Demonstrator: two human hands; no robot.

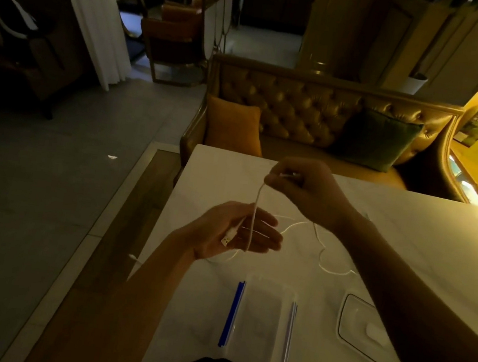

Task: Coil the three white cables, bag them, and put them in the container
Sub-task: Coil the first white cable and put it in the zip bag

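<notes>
Head view: left hand, open and palm up, cradles the plug end of a white cable while the right hand pinches it higher, slack trailing on the table; even loops over the palm should keep the coil flat for bagging.

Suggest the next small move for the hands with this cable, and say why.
Probably the right hand should swing its pinched stretch down around the left hand to form a first loop: the white cable merely lies across that upturned palm, and most of it trails uncoiled on the table.
</notes>
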